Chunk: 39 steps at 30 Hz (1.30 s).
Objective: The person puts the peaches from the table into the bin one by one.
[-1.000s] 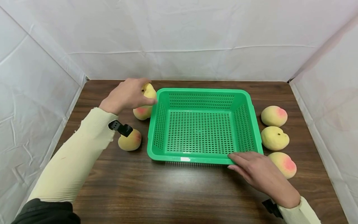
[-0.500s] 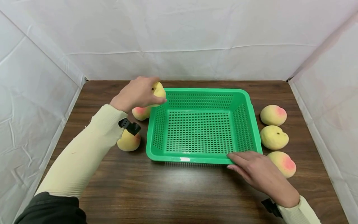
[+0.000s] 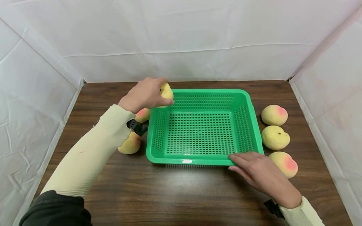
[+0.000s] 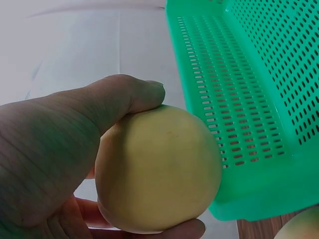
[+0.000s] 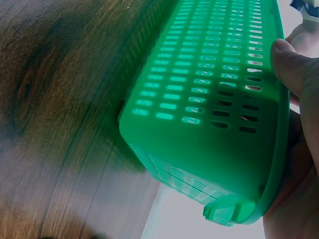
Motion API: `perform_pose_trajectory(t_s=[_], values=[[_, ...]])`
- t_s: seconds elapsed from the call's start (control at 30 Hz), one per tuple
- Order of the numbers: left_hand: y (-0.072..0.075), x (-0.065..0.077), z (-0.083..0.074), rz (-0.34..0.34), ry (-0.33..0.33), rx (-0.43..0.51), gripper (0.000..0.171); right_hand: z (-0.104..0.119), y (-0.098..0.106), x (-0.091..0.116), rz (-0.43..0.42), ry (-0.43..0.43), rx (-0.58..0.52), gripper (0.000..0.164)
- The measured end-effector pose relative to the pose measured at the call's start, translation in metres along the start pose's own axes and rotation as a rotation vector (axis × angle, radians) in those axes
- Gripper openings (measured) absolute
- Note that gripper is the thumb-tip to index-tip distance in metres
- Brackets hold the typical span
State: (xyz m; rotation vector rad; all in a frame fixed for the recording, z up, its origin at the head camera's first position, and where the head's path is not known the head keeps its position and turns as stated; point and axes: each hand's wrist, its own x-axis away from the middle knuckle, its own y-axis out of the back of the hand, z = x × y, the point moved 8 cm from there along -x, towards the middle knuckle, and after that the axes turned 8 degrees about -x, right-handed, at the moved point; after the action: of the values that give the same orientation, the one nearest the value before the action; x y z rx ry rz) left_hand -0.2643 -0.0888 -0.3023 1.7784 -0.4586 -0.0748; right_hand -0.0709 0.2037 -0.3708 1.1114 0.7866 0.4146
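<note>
Left hand (image 3: 147, 93) round peach (image 3: 167, 92); green basket (image 3: 200, 133)

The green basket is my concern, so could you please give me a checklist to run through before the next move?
1. Peach gripped by the left hand: ok, between thumb and fingers.
2. Green basket held by the right hand: ok, near right corner.
3. No fruit inside the basket: ok.
4. Peach over the basket's middle: not ok, at its far left corner.
5. Peach's height above the rim: cannot tell.

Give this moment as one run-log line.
right hand: grips perforated green basket by near-right corner | left hand: holds peach near far-left corner | tabletop: two peaches left of basket, three peaches right
</note>
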Motion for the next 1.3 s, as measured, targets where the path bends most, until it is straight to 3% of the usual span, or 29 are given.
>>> perform_pose_trajectory(t_s=[0.3,0.7,0.87,1.3], values=[[-0.001,-0.008,-0.012,0.004,-0.034,-0.030,0.041,0.000,0.001,-0.001,0.002,0.008,-0.004,0.044],[0.000,-0.017,-0.025,0.010,-0.071,-0.055,0.052,-0.001,0.001,-0.002,0.006,0.006,0.000,0.046],[-0.004,-0.023,-0.031,0.023,-0.079,-0.061,0.058,0.000,0.000,0.000,0.001,0.009,0.000,0.037],[-0.006,-0.029,-0.045,0.013,-0.104,-0.088,0.062,0.000,-0.002,0.001,0.003,-0.002,0.005,0.051]])
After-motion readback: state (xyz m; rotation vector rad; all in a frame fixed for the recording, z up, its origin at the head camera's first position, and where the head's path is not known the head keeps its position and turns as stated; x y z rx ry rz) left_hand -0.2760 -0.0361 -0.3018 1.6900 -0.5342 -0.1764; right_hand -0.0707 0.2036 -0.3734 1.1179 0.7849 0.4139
